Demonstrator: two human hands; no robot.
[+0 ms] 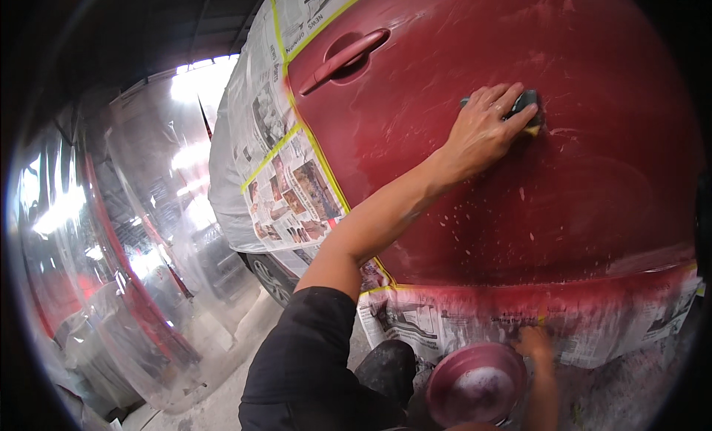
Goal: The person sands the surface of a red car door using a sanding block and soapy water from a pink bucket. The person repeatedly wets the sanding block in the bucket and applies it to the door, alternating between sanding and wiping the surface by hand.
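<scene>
"Red paint, streaked with milky smears, covers the car door (pixel 415 171) filling our view. Why do we have newspaper (pixel 278 201) around it?"

"Probably to shield the neighbouring panels; we see yellow tape (pixel 323 164) sealing its edge. On the right, though, the door darkens toward the rim, so we can't trace where it ends."

"Below it we have a pink bowl (pixel 443 373), likely set there for easy reach."

"We can't say whether the white inside is froth or glare, nor what supports the bowl."

"Our left hand (pixel 486 123) is clamped over a dark block (pixel 529 100), fingers draped across it, perhaps to press evenly. And our right hand (pixel 535 343)?"

"Well apart from the left, beside the bowl. It's blurred against spattered paper; whether it grips anything, we can't tell."

"And the block?"

"Against the door, right of and below the handle (pixel 345 60). Its underside is hidden from us."
</scene>
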